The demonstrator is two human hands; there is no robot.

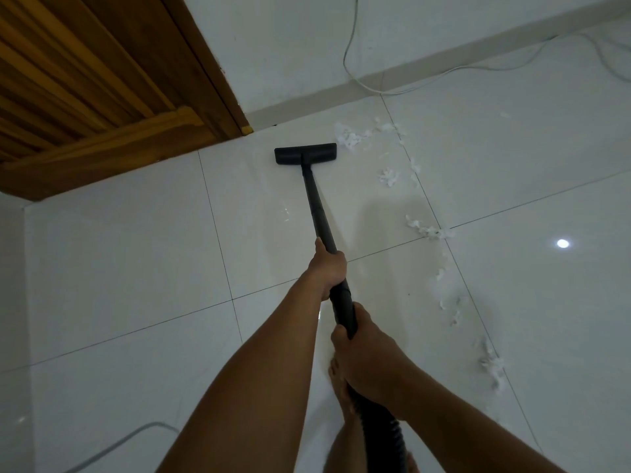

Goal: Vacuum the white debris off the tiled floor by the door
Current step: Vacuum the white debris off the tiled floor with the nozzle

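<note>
One vacuum wand (316,203), one door (85,97), one foot (338,390), two hands (left hand (327,268), right hand (367,356)).

We see a glossy white tiled floor (136,268) w/ thin dark grout lines, a plain white wall (290,46) w/ pale skirting (307,103), a wooden door (85,97) top left, a white cable (345,58) down the wall & a bright light spot (562,243) reflected at right.

Single wide head view, looking forward and down at the floor (119,268), door (85,97) at upper left
</note>
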